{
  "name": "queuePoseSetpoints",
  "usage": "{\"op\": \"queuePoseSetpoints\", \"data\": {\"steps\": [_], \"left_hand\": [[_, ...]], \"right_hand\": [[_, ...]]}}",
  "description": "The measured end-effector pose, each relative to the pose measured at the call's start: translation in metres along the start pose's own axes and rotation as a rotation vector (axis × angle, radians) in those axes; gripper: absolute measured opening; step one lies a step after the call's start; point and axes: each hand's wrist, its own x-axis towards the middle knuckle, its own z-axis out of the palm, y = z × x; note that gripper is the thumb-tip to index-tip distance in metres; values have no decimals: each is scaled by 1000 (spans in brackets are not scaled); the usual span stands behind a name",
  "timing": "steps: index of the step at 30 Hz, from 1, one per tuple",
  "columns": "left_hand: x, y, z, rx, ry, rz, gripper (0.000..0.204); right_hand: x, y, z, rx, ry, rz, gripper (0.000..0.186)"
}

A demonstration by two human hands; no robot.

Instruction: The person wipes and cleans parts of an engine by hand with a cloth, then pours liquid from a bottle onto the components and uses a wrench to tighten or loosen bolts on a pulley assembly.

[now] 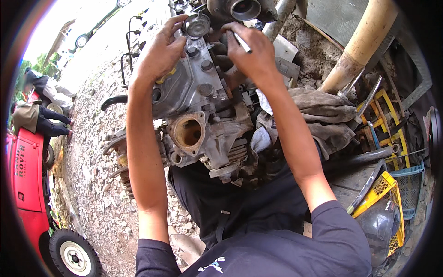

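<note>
A grey metal engine (184,92) stands in front of me, with a turbocharger (240,10) at its far end. Beside the turbocharger sits a round metal actuator canister (197,25). My left hand (161,51) grips the canister's left side, index finger at its upper edge and thumb lower down. Just right of it, my right hand (253,53) is closed around a slim silvery metal tool (242,43); its far end is hidden among the engine parts, so I cannot tell its kind. A round open port (188,133) faces up at the engine's near end.
Dirty cloths (318,111) lie right of the engine. Farther right are a bamboo pole (360,46), metal bars, a yellow crate (383,203) and a dark helmet (376,226). Gravel (99,129) covers the left ground. A red vehicle (30,184) stands there, two people (37,106) beside it.
</note>
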Motion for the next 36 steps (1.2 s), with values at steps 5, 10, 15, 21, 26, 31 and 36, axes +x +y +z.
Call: {"op": "queuePoseSetpoints", "data": {"steps": [5,10,15,21,26,31,36], "left_hand": [[3,3,3,-46,-7,19,51],[3,-1,-2,6,-45,-12,50],[0,-1,2,8,-18,35,50],[-1,6,3,-19,-12,6,50],[1,7,4,-9,-16,-13,50],[4,3,-2,42,-17,-12,49],[-2,7,2,22,29,3,49]], "right_hand": [[-12,-8,10,3,-45,-63,20],[-16,-9,14,13,76,-125,17],[-6,3,8,-12,127,-44,19],[-3,15,9,167,52,66,14],[-12,13,29,348,12,2,15],[-17,-3,20,36,13,-4,15],[-8,21,24,182,192,-9,18]]}}
